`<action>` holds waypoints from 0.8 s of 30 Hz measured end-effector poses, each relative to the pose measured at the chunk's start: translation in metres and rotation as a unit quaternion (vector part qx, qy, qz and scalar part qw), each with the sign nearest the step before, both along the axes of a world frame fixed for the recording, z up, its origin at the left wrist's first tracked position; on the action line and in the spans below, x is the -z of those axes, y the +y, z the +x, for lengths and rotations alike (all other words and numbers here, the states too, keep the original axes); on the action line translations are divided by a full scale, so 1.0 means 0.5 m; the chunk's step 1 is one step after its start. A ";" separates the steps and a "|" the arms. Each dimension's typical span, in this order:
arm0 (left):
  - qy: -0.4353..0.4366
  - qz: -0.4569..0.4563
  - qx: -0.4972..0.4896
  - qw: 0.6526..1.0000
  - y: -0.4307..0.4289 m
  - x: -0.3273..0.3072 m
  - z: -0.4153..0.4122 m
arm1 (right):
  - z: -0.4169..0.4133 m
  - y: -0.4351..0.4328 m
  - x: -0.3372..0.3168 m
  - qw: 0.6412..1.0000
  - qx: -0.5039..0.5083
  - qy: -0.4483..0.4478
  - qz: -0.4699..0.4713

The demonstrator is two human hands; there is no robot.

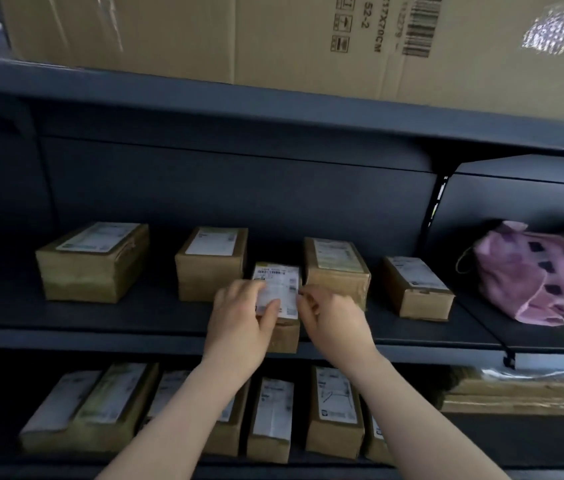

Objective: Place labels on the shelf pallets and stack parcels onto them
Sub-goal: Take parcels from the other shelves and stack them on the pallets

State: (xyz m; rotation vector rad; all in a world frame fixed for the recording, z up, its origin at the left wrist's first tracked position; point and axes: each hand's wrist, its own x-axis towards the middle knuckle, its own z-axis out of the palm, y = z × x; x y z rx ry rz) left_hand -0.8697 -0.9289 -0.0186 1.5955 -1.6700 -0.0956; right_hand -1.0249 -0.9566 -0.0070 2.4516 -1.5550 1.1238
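Two grips met on one small parcel [285, 336] at the front edge of the middle shelf [100, 327]. The left-hand grip [242, 320] curled round its left side, thumb across the white label [282, 282]. The right-hand grip [332, 320] pinched its right edge.

1 head camera looks forward-down, close on the shelf [135, 317].

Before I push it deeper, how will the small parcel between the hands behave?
The small parcel looks like a flat-bottomed cardboard box, so it is probably stiff and should slide on the shelf rather than roll. The left hand and right hand hold its sides easily, so it is likely light. It sits at the shelf's front edge and might tip off if released.
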 end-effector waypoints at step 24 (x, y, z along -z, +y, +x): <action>0.383 -0.012 0.089 0.920 0.050 -0.009 -0.134 | -0.301 -0.110 -0.020 0.946 0.239 0.126 0.181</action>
